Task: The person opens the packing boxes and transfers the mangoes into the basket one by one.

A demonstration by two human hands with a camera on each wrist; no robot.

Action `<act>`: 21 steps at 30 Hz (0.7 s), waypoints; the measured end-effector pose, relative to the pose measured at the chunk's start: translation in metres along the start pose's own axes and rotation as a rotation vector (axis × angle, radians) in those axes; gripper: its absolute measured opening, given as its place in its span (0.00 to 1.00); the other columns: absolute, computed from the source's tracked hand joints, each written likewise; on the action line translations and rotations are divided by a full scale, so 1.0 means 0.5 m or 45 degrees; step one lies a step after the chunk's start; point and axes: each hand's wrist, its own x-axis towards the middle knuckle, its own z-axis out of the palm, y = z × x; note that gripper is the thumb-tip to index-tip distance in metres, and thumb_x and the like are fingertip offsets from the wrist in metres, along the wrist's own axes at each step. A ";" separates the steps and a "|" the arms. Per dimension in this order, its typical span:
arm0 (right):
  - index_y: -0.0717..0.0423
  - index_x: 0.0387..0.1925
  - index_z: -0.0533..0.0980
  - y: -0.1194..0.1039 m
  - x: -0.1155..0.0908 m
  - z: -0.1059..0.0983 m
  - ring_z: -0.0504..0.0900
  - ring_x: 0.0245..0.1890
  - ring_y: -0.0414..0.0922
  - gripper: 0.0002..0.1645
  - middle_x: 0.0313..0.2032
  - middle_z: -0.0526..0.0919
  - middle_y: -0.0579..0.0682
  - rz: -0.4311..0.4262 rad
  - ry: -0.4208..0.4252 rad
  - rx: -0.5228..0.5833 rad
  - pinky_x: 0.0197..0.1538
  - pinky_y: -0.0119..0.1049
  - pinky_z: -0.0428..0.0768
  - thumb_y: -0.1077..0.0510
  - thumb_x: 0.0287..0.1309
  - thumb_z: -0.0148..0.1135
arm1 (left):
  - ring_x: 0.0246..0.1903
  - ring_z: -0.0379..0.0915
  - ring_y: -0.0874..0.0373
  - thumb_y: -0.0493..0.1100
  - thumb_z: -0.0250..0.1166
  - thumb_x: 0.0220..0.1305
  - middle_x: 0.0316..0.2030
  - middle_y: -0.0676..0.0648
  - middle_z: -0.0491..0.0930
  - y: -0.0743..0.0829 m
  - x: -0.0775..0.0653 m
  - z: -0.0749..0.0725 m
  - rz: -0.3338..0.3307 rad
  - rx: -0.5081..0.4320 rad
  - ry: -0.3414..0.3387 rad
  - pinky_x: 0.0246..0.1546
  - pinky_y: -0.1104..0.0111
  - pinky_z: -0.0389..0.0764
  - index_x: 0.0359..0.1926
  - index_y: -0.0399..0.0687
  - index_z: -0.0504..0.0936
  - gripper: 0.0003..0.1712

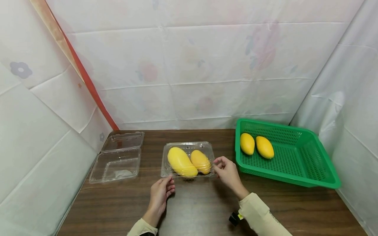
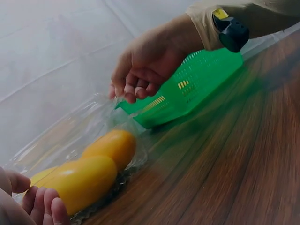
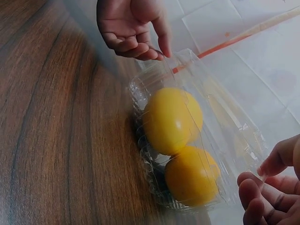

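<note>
A clear plastic clamshell box (image 1: 166, 163) sits mid-table with two yellow mangoes in it. The larger mango (image 1: 180, 160) lies at the left, a smaller, more orange one (image 1: 200, 160) at the right. The raised lid (image 3: 225, 119) slants over the fruit, its front edge apart from the base. My left hand (image 1: 160, 191) pinches the lid's left front corner between thumb and fingers. At the opposite corner, my right hand (image 1: 228, 172) pinches the lid edge (image 3: 261, 173) between thumb and forefinger. Both wrists come in from the near side.
Another clear clamshell box (image 1: 115, 165) lies opened at the left. On the right stands a green plastic basket (image 1: 295, 177) with two mangoes (image 1: 264, 147) in its left part. A white patterned sheet (image 1: 189, 65) hangs behind the brown wooden table (image 1: 189, 209).
</note>
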 end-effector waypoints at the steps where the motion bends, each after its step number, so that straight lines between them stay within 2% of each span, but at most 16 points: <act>1: 0.61 0.36 0.78 0.000 0.000 0.000 0.74 0.14 0.42 0.07 0.19 0.80 0.52 -0.001 -0.001 -0.003 0.19 0.31 0.74 0.69 0.52 0.61 | 0.22 0.76 0.65 0.42 0.60 0.68 0.24 0.55 0.79 0.001 0.000 -0.001 0.011 0.008 0.010 0.27 0.75 0.80 0.39 0.37 0.80 0.11; 8: 0.61 0.36 0.78 0.002 0.000 -0.001 0.74 0.15 0.41 0.08 0.20 0.81 0.52 -0.005 0.000 -0.041 0.20 0.31 0.73 0.68 0.51 0.61 | 0.21 0.76 0.65 0.39 0.61 0.67 0.23 0.55 0.79 0.003 0.003 -0.003 0.044 0.045 0.043 0.25 0.76 0.80 0.29 0.45 0.79 0.08; 17: 0.57 0.35 0.78 0.003 -0.004 0.000 0.73 0.20 0.40 0.07 0.23 0.81 0.49 -0.029 0.004 -0.153 0.24 0.29 0.74 0.65 0.51 0.64 | 0.21 0.77 0.65 0.40 0.63 0.66 0.23 0.54 0.81 0.006 0.012 -0.009 0.054 0.079 0.049 0.25 0.75 0.80 0.29 0.45 0.79 0.08; 21: 0.56 0.35 0.79 0.002 -0.007 0.002 0.72 0.21 0.40 0.07 0.23 0.79 0.48 -0.066 0.020 -0.253 0.25 0.29 0.73 0.64 0.52 0.65 | 0.22 0.77 0.65 0.40 0.62 0.66 0.23 0.54 0.81 0.007 0.013 -0.008 0.053 0.092 0.048 0.25 0.76 0.80 0.29 0.45 0.79 0.08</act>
